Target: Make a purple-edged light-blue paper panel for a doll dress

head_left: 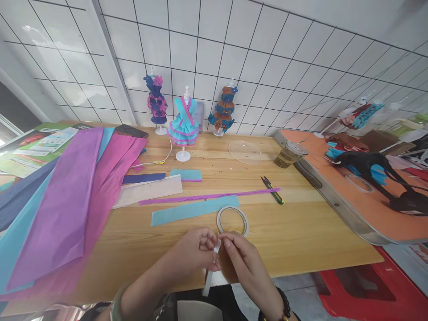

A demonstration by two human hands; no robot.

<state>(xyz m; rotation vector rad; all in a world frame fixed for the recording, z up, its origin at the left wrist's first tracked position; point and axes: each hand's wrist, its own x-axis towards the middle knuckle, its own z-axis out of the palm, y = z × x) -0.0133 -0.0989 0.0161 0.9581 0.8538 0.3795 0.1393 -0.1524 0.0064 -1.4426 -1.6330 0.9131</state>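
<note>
I have the left hand (pixel 197 249) gripping a white tape strip (pixel 208 283); the right hand (pixel 242 257) pinches its far end; the tape roll (pixel 246 225) lies beyond.

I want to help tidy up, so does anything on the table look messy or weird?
A bit: small scraps are scattered on the wooden table, and one end of the thin purple strip lies across the thread snips, which looks untidy. I see nothing spilled.

Craft workshop: dressed miniature mannequins (pixel 183 120), coloured sheets (pixel 63 200), snips (pixel 277 197), tape roll (pixel 219 218).
</note>
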